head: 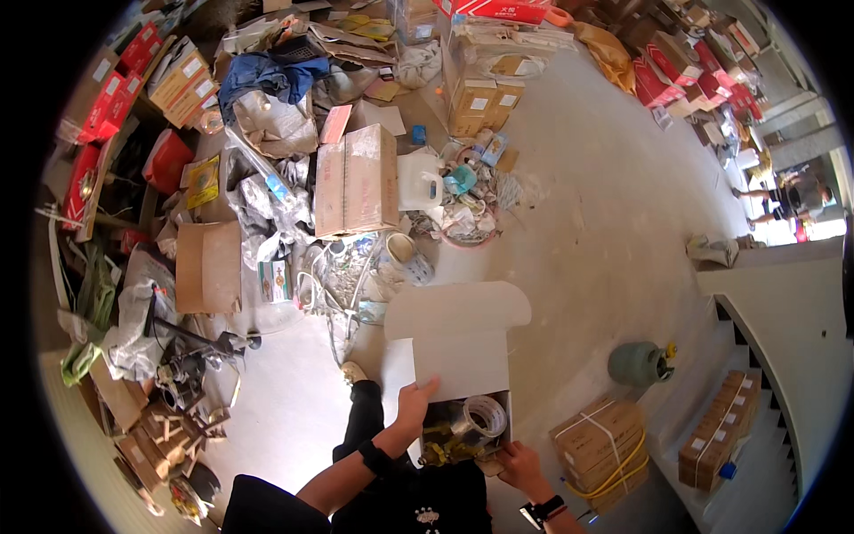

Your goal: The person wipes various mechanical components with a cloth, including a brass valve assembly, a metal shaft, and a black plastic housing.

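Note:
An open cardboard box with a pale raised lid (460, 354) is held close against my body. My left hand (415, 406) grips its left side where the lid folds. My right hand (520, 470) holds the near right corner, beside a small brown flap (490, 465). Inside the box, a roll of silver tape (485, 417) leans on its side. Several brass-coloured metal fittings (444, 452) lie along the near left; their exact kind is hard to make out. My torso hides part of the near edge.
Ahead stand a taped carton (357, 180), a white plastic jug (419, 181) and a basket of scraps (470, 227). To the right are a strapped carton (600, 447) with a yellow hose (624, 477), a green gas cylinder (637, 364) and stairs (754, 434). A person (794, 200) is far right.

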Demonstrator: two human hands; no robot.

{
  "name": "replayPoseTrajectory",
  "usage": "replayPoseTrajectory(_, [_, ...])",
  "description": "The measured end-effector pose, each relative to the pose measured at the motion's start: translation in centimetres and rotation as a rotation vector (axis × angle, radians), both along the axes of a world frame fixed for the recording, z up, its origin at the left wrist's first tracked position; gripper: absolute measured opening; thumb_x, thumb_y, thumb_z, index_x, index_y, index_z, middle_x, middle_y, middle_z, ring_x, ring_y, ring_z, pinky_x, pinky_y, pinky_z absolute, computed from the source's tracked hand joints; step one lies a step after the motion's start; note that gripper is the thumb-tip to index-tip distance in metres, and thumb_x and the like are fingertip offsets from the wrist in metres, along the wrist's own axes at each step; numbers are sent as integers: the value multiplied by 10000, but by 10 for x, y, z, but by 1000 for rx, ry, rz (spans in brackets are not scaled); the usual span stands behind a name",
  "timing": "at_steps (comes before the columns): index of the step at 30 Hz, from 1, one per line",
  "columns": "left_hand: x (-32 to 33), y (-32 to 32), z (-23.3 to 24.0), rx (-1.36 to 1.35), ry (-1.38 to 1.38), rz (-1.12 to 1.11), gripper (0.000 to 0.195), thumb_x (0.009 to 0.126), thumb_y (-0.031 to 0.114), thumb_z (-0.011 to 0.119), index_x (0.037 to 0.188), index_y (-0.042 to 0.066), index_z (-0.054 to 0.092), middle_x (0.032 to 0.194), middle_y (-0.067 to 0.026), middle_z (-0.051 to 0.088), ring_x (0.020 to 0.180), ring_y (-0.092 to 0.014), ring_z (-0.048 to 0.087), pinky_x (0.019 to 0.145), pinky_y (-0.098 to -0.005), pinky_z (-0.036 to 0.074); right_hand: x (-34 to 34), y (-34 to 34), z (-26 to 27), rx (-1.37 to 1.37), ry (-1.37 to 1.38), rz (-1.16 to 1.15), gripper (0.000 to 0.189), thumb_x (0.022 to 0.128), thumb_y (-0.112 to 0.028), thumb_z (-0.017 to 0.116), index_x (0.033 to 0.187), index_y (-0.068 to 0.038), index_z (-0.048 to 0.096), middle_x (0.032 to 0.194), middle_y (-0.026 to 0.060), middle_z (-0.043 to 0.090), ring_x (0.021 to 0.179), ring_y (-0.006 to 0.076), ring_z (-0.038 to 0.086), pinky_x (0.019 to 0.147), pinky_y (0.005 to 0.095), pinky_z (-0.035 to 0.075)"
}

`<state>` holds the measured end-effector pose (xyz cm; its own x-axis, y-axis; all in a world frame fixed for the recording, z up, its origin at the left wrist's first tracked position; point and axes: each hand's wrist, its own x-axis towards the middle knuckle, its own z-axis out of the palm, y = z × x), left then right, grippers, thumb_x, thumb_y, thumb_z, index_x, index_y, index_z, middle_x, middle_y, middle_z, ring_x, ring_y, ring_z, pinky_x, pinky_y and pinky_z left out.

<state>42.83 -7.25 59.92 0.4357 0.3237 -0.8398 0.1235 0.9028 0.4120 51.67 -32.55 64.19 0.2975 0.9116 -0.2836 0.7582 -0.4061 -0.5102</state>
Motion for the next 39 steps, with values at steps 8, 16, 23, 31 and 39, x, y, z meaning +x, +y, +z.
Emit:
replayPoseTrajectory(8, [115, -82, 9, -21, 19, 54, 329, 848, 209, 605, 1026, -65, 564, 973, -124, 611, 811, -191, 598, 720, -321, 491, 128, -83, 2, -7, 4, 15, 238, 526, -75, 645, 755, -81, 581, 904, 68, 571, 729, 254, 553, 565, 363, 468])
replayPoseTrajectory(16, [227, -110, 49, -5, -30, 139, 303, 874, 199, 571, 1023, -64, 584, 946, -91, 629, 810, -146, 590, 723, -306, 483, 251, -99, 26, 27, -18, 56, 204, 508, -69, 645, 698, -71, 570, 880, 73, 567, 703, 266, 550, 554, 362, 466])
replayPoseTrajectory(23, [330, -96, 23, 72, 99, 127, 327, 851, 256, 599, 908, -65, 625, 849, -55, 635, 773, -94, 559, 685, -261, 443, 357, -69, 20, -82, -3, 90, 272, 499, -38, 618, 769, -61, 593, 924, 87, 588, 736, 288, 566, 577, 375, 476])
replayPoseTrajectory(31, [505, -95, -45, 510, 192, -157, 422, 817, 422, 578, 809, 3, 633, 617, -177, 563, 614, -328, 541, 595, -383, 411, 492, -53, 4, -174, -100, -11, 211, 562, -115, 677, 748, -69, 590, 999, 106, 588, 734, 295, 559, 560, 399, 459])
replayPoseTrajectory(39, [628, -66, -19, 395, 278, -275, 550, 780, 500, 569, 750, -48, 606, 675, -211, 587, 717, -365, 584, 627, -403, 443, 635, -19, 33, -231, -171, 62, 203, 586, -164, 676, 751, -64, 615, 989, 98, 608, 692, 306, 567, 558, 396, 465])
